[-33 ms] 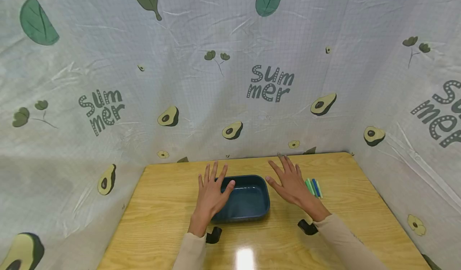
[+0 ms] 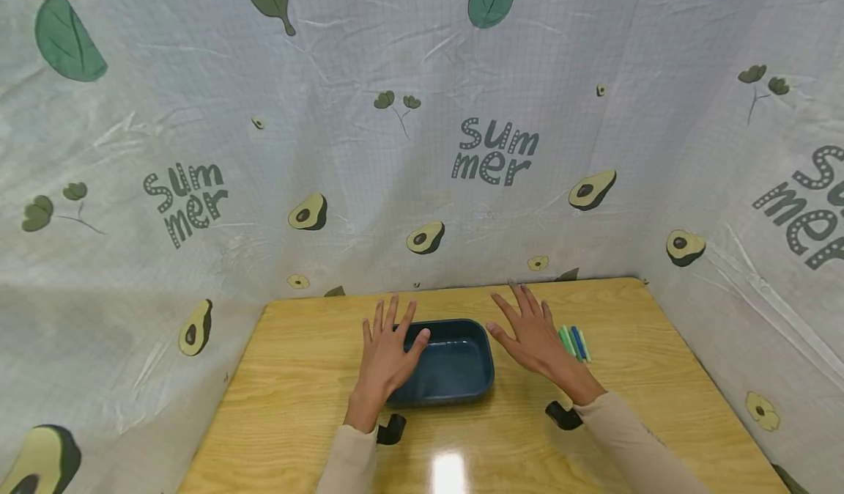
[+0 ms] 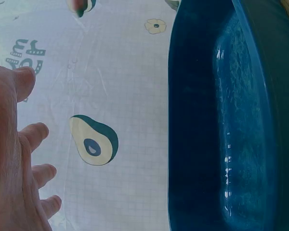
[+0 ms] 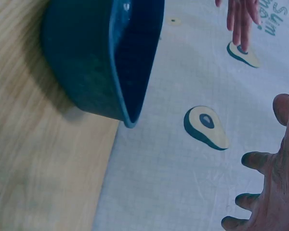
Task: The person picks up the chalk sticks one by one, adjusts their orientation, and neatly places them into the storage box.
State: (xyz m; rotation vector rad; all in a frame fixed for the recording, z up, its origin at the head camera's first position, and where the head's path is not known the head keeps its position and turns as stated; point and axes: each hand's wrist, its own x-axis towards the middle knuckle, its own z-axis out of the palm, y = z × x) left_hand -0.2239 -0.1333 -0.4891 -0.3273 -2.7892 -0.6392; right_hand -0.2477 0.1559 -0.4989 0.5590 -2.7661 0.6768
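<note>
A dark blue rectangular basin (image 2: 451, 369) stands on the wooden table. Over its left end hovers my left hand (image 2: 385, 358), fingers spread and holding nothing. My right hand (image 2: 535, 338) is raised to the right of the basin, its fingers also spread with nothing between them. Several slim green and blue sticks (image 2: 576, 344) lie side by side just right of the right hand, too small to tell their kind. The left wrist view shows the left hand (image 3: 9, 159) apart from the basin (image 3: 245, 120); in the right wrist view the right hand (image 4: 279, 178) is likewise apart from it.
The light wooden table (image 2: 297, 377) meets a pale printed sheet (image 2: 369, 164) at its back and right edges; the sheet also hangs on the left. A black wrist mount (image 2: 392, 429) sits at the left wrist, another mount (image 2: 563, 415) at the right.
</note>
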